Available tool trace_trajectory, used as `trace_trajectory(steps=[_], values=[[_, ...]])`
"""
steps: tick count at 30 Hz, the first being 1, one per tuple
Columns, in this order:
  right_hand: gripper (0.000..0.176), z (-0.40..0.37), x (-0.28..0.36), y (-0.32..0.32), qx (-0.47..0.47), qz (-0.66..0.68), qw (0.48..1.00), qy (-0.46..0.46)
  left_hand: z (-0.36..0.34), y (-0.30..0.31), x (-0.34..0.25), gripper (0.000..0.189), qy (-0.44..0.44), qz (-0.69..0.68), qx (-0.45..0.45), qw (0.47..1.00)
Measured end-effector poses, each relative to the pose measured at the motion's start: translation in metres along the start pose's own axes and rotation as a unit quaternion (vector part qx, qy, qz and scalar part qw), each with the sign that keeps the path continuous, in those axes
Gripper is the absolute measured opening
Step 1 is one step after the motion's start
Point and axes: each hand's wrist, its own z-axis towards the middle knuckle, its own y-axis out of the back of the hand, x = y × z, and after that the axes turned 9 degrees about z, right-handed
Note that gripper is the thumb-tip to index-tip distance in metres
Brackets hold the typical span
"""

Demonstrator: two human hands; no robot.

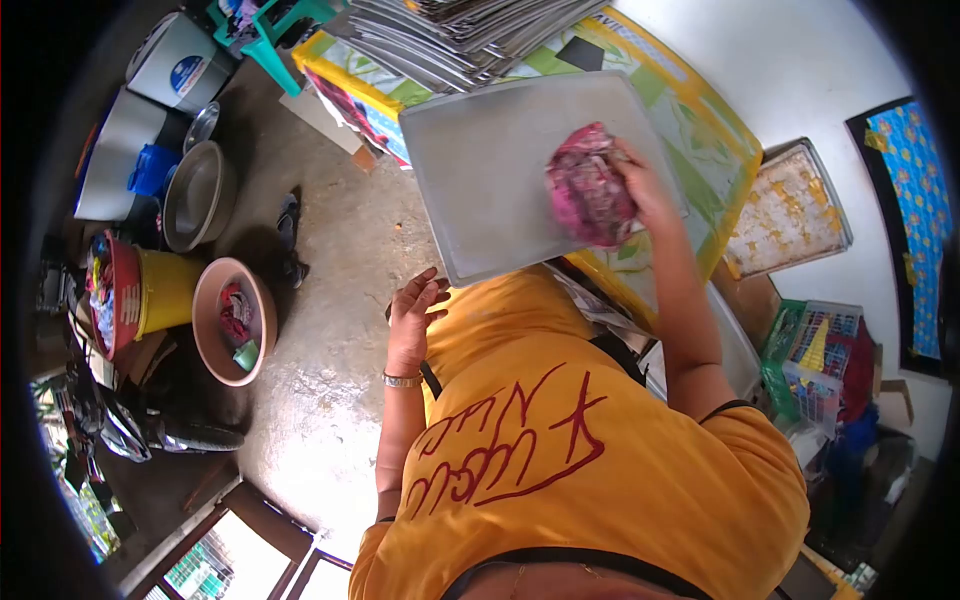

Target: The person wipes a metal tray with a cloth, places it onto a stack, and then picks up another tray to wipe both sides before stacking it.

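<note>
A flat grey metal baking tray [480,170] lies on a table covered in patterned plastic. My right hand [642,188] is closed on a crumpled pink and dark, stained cloth [592,185], which rests against the tray's right part and looks slightly blurred. By the tray's near left corner, my left hand [414,305] is held with its fingers loosely bent and apart, nothing in it. A metal-banded watch or bracelet is on that wrist.
Stacked trays [470,35] stand at the table's [715,130] far side. A crusted tray [790,210] leans at right beside a plastic basket [815,345]. On the floor at left are a pink basin [262,325] with cloth, a grey basin [200,195] and a yellow bucket [165,290].
</note>
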Motion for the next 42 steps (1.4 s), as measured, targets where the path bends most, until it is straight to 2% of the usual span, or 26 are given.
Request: trace_trajectory(steps=[1, 2, 3, 4, 7, 8, 11, 12, 13, 14, 16, 17, 20, 22, 24, 26, 28, 31, 32, 33, 35, 37, 39, 42], values=[[0.043, 0.002, 0.003, 0.025, -0.029, -0.045, 0.998, 0.027, 0.003, -0.004, 0.001, 0.049, -0.004, 0.012, 0.018, 1.0], [0.045, 0.01, -0.004, 0.055, -0.068, -0.214, 0.963, 0.148, 0.005, -0.007, 0.001, 0.049, -0.008, 0.024, 0.034, 0.999], [0.048, 0.021, -0.023, 0.087, -0.101, -0.373, 0.885, 0.261, 0.007, -0.009, 0.001, 0.049, -0.013, 0.037, 0.048, 0.998], [0.051, 0.025, -0.035, 0.103, -0.127, -0.516, 0.767, 0.361, 0.007, -0.013, 0.001, 0.047, -0.008, 0.04, 0.051, 0.998], [0.06, -0.012, -0.058, 0.061, -0.126, -0.654, 0.693, 0.274, 0.007, -0.024, -0.003, 0.044, -0.007, 0.055, 0.052, 0.997], [0.069, -0.011, -0.074, 0.049, -0.134, -0.632, 0.709, 0.281, 0.007, -0.027, -0.007, 0.043, -0.012, 0.063, 0.049, 0.997], [0.07, -0.035, -0.096, -0.046, -0.062, -0.581, 0.744, 0.324, 0.005, -0.03, -0.008, 0.038, -0.021, 0.075, 0.041, 0.996], [0.072, -0.047, -0.094, -0.081, 0.009, -0.537, 0.782, 0.316, 0.005, -0.03, -0.008, 0.036, -0.025, 0.077, 0.037, 0.996], [0.075, -0.053, -0.107, -0.11, 0.017, -0.569, 0.755, 0.325, 0.007, -0.028, -0.003, 0.032, -0.033, 0.09, 0.03, 0.995], [0.08, -0.058, -0.118, -0.13, 0.066, -0.567, 0.737, 0.362, 0.013, -0.024, 0.007, 0.028, -0.042, 0.103, 0.022, 0.993], [0.07, -0.065, -0.121, -0.148, 0.101, -0.526, 0.747, 0.393, 0.015, -0.023, 0.01, 0.025, -0.048, 0.092, 0.008, 0.995], [0.065, -0.066, -0.119, -0.149, 0.117, -0.525, 0.746, 0.393, 0.014, -0.027, 0.007, 0.026, -0.044, 0.067, 0.0, 0.997], [0.055, -0.067, -0.112, -0.118, 0.099, -0.584, 0.688, 0.419, 0.012, -0.039, 0.004, 0.029, -0.018, 0.003, -0.011, 1.0], [0.051, -0.067, -0.091, -0.087, 0.054, -0.626, 0.7, 0.34, 0.013, -0.041, 0.007, 0.032, -0.006, -0.014, -0.018, 1.0], [0.045, -0.053, -0.078, -0.036, -0.045, -0.678, 0.673, 0.291, 0.013, -0.043, 0.003, 0.032, -0.008, -0.017, -0.023, 1.0], [0.044, -0.031, -0.075, 0.035, -0.147, -0.729, 0.611, 0.272, 0.011, -0.044, 0.003, 0.032, -0.009, -0.021, -0.024, 0.999], [0.049, -0.018, -0.066, 0.089, -0.246, -0.68, 0.653, 0.224, 0.012, -0.044, 0.005, 0.033, -0.011, -0.027, -0.019, 0.999], [0.06, -0.024, -0.078, 0.087, -0.245, -0.642, 0.697, 0.205, 0.009, -0.047, 0.0, 0.032, -0.012, -0.017, -0.016, 1.0], [0.072, -0.029, -0.092, 0.068, -0.226, -0.65, 0.682, 0.247, 0.009, -0.048, -0.002, 0.032, -0.012, -0.018, -0.021, 1.0], [0.08, -0.047, -0.094, 0.029, -0.206, -0.623, 0.713, 0.247, 0.007, -0.049, -0.003, 0.032, -0.01, -0.018, -0.025, 0.999], [0.083, -0.086, -0.087, -0.044, -0.063, -0.556, 0.788, 0.258, 0.007, -0.05, -0.003, 0.031, -0.003, -0.017, -0.027, 0.999], [0.073, -0.105, -0.101, -0.079, 0.056, -0.594, 0.743, 0.304, 0.012, -0.047, 0.0, 0.029, 0.004, -0.019, -0.024, 1.0], [0.066, -0.111, -0.105, -0.081, 0.128, -0.59, 0.729, 0.321, 0.015, -0.041, 0.001, 0.036, 0.006, -0.013, -0.032, 0.999], [0.057, -0.102, -0.109, -0.036, 0.058, -0.652, 0.688, 0.314, 0.008, -0.043, -0.007, 0.049, -0.028, 0.003, -0.066, 0.997]])
